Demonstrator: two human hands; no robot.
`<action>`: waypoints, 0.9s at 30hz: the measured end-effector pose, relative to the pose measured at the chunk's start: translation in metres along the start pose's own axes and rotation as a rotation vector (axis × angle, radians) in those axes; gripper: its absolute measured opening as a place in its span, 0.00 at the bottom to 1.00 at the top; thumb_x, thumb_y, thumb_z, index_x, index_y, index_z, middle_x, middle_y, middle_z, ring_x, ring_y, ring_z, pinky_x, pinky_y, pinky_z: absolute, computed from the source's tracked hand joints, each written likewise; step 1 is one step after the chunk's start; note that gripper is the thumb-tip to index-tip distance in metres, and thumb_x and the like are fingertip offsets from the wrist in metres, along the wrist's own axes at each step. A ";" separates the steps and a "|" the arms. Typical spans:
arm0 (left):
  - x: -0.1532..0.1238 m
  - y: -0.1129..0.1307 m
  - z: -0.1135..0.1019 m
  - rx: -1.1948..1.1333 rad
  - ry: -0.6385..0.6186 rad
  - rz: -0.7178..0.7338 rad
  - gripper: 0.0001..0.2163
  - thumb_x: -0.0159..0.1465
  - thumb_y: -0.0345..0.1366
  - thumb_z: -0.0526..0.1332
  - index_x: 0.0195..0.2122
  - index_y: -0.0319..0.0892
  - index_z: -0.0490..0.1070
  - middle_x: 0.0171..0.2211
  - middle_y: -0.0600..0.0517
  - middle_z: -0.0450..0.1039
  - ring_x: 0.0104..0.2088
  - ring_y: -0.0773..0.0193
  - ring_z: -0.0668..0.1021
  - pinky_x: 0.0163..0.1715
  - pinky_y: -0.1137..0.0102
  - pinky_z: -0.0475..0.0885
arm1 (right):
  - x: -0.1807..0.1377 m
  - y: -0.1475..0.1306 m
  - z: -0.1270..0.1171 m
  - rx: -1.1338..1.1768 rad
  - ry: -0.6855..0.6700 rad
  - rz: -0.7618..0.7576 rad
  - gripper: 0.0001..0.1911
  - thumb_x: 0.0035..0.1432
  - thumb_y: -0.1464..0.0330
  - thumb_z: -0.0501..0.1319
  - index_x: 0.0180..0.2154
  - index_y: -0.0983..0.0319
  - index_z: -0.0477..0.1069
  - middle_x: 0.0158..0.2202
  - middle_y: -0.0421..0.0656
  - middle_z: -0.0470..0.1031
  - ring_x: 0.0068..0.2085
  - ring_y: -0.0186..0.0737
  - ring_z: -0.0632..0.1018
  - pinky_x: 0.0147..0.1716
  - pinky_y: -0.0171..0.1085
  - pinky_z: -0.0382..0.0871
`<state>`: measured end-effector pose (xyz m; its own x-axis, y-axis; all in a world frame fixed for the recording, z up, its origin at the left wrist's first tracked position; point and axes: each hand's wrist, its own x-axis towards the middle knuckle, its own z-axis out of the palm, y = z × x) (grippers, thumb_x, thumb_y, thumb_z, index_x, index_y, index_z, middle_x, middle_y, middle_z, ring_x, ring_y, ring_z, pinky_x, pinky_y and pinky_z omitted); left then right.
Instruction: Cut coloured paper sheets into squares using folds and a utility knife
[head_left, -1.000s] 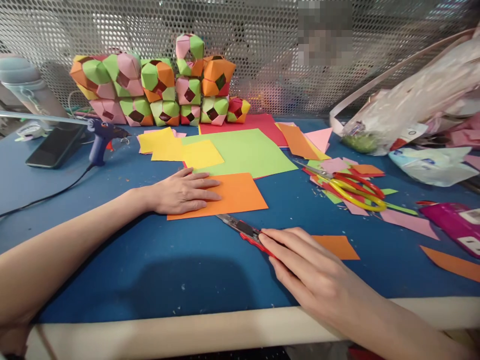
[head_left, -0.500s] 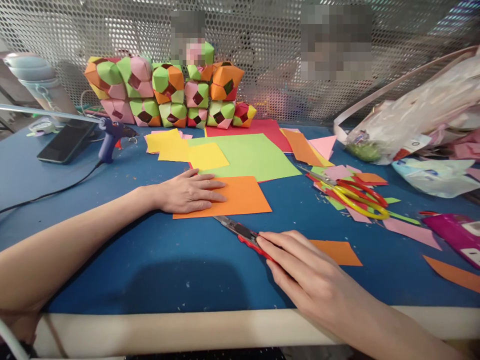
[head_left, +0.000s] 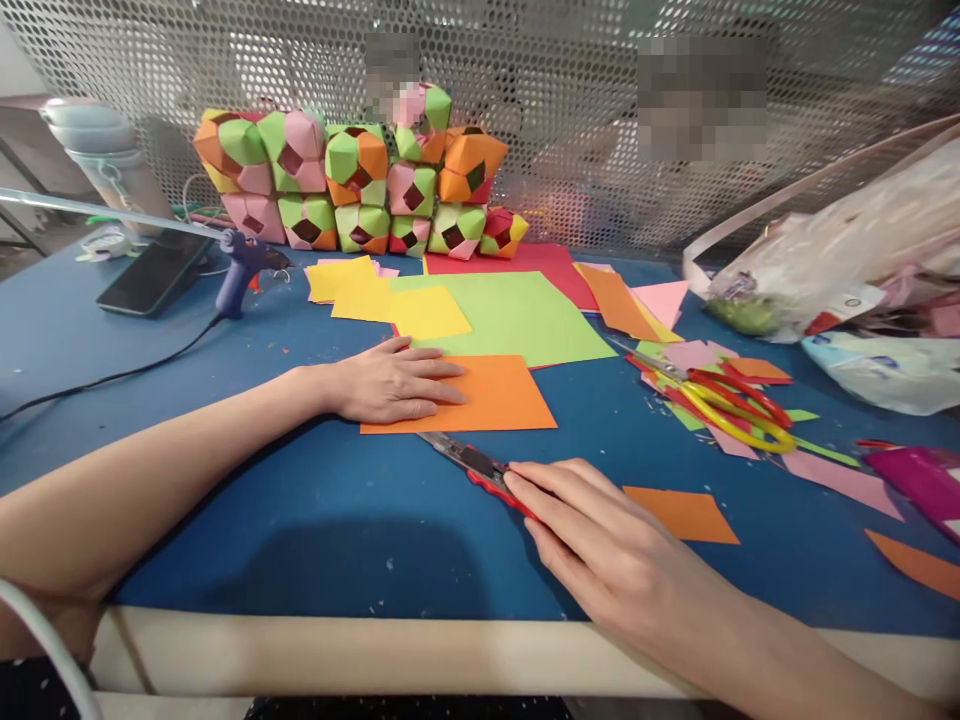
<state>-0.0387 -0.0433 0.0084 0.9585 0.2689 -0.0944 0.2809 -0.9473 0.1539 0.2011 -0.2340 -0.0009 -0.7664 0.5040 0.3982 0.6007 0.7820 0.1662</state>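
My left hand (head_left: 390, 382) lies flat with fingers stretched over the left part of an orange paper sheet (head_left: 504, 395). In my right hand (head_left: 600, 525) is a utility knife (head_left: 480, 468) with a red and dark handle, its blade pointing to the upper left. The blade tip is at the near edge of the orange sheet; whether it reaches under the paper I cannot tell. Behind that sheet lies a larger light green sheet (head_left: 525, 310) with yellow paper squares (head_left: 431, 312) at its left. A smaller orange piece (head_left: 686, 512) rests beyond my right hand.
Folded paper balls (head_left: 360, 230) are stacked at the back before a perforated metal screen. A glue gun (head_left: 238, 272), phone (head_left: 150, 275) and bottle (head_left: 105, 160) stand or lie left. Scissors (head_left: 731, 410) rest on paper scraps at right, near plastic bags (head_left: 810, 260).
The knife and my right hand have shifted slightly left along the orange sheet's near edge. My left hand stays on the paper. The whole view has turned a little to the left.
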 end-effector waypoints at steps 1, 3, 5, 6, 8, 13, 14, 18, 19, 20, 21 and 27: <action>0.000 0.000 0.000 0.000 0.001 0.000 0.21 0.72 0.46 0.42 0.65 0.57 0.58 0.70 0.58 0.47 0.70 0.58 0.50 0.67 0.55 0.37 | 0.002 0.000 0.000 -0.001 0.005 0.000 0.12 0.61 0.83 0.54 0.37 0.74 0.76 0.48 0.62 0.74 0.52 0.59 0.72 0.42 0.56 0.74; 0.000 -0.001 0.002 0.004 0.008 0.002 0.22 0.72 0.47 0.42 0.65 0.57 0.58 0.70 0.58 0.47 0.70 0.58 0.50 0.67 0.55 0.37 | 0.005 0.000 -0.001 -0.010 0.011 -0.014 0.12 0.61 0.83 0.54 0.38 0.74 0.77 0.47 0.61 0.74 0.51 0.58 0.72 0.42 0.55 0.75; 0.001 -0.001 0.003 0.007 0.018 0.007 0.22 0.72 0.47 0.42 0.65 0.57 0.58 0.70 0.58 0.48 0.70 0.58 0.50 0.67 0.56 0.37 | 0.008 -0.001 -0.001 -0.012 0.005 -0.034 0.12 0.60 0.84 0.54 0.37 0.75 0.77 0.47 0.62 0.75 0.50 0.59 0.73 0.42 0.55 0.76; 0.001 -0.002 0.003 0.008 0.021 0.010 0.22 0.72 0.47 0.41 0.65 0.57 0.58 0.70 0.58 0.48 0.70 0.59 0.50 0.67 0.56 0.37 | 0.009 -0.001 -0.001 -0.010 0.006 -0.040 0.12 0.60 0.84 0.55 0.37 0.75 0.77 0.46 0.62 0.75 0.50 0.59 0.73 0.42 0.55 0.76; 0.001 -0.002 0.003 0.012 0.025 0.017 0.22 0.72 0.47 0.41 0.65 0.56 0.57 0.70 0.58 0.48 0.70 0.59 0.51 0.67 0.57 0.38 | 0.011 -0.001 -0.002 -0.004 0.011 -0.043 0.12 0.60 0.84 0.55 0.36 0.75 0.77 0.46 0.62 0.75 0.50 0.60 0.73 0.42 0.55 0.76; 0.001 -0.001 0.003 0.015 0.030 0.017 0.22 0.72 0.47 0.41 0.65 0.56 0.58 0.70 0.58 0.48 0.70 0.59 0.51 0.67 0.59 0.38 | 0.014 0.000 0.000 0.010 0.011 -0.044 0.13 0.61 0.82 0.54 0.36 0.72 0.78 0.46 0.61 0.76 0.50 0.57 0.74 0.42 0.55 0.76; 0.001 -0.001 0.003 0.015 0.028 0.013 0.22 0.72 0.47 0.41 0.65 0.56 0.57 0.70 0.58 0.48 0.70 0.59 0.51 0.67 0.58 0.38 | 0.014 0.000 0.001 0.016 0.010 -0.044 0.14 0.61 0.82 0.53 0.36 0.71 0.78 0.47 0.60 0.75 0.51 0.57 0.74 0.42 0.56 0.76; 0.001 -0.002 0.006 0.016 0.024 0.015 0.22 0.72 0.48 0.42 0.66 0.57 0.56 0.70 0.58 0.48 0.70 0.58 0.50 0.67 0.58 0.38 | 0.012 -0.001 0.002 0.037 -0.017 -0.030 0.13 0.61 0.82 0.54 0.36 0.72 0.77 0.49 0.62 0.74 0.53 0.59 0.72 0.44 0.55 0.75; 0.001 -0.003 0.006 0.013 0.028 0.021 0.22 0.72 0.48 0.42 0.66 0.58 0.56 0.70 0.58 0.48 0.70 0.58 0.50 0.67 0.58 0.38 | 0.011 -0.002 0.002 0.040 -0.020 -0.031 0.13 0.61 0.83 0.54 0.36 0.73 0.77 0.49 0.62 0.74 0.53 0.59 0.72 0.45 0.56 0.74; 0.001 -0.003 0.006 0.008 0.033 0.027 0.22 0.72 0.48 0.42 0.66 0.58 0.56 0.70 0.58 0.48 0.70 0.58 0.51 0.67 0.57 0.39 | 0.011 -0.002 0.002 0.044 -0.020 -0.036 0.13 0.60 0.83 0.54 0.35 0.73 0.77 0.49 0.63 0.74 0.53 0.60 0.72 0.45 0.56 0.74; 0.002 -0.003 0.006 0.001 0.038 0.029 0.22 0.72 0.48 0.42 0.66 0.58 0.56 0.70 0.58 0.49 0.70 0.57 0.51 0.67 0.57 0.39 | 0.011 -0.002 0.002 0.046 -0.019 -0.039 0.13 0.60 0.83 0.54 0.35 0.73 0.77 0.49 0.63 0.74 0.53 0.60 0.72 0.45 0.56 0.74; 0.003 0.000 0.002 -0.041 0.030 0.004 0.21 0.72 0.48 0.45 0.64 0.59 0.59 0.69 0.59 0.51 0.69 0.56 0.53 0.67 0.55 0.40 | 0.017 0.000 0.004 0.060 -0.023 -0.038 0.14 0.61 0.81 0.53 0.36 0.71 0.78 0.49 0.61 0.74 0.52 0.57 0.73 0.45 0.55 0.74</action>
<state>-0.0362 -0.0429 0.0064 0.9604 0.2710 -0.0646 0.2785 -0.9406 0.1941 0.1877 -0.2241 0.0022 -0.7938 0.4817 0.3714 0.5571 0.8208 0.1263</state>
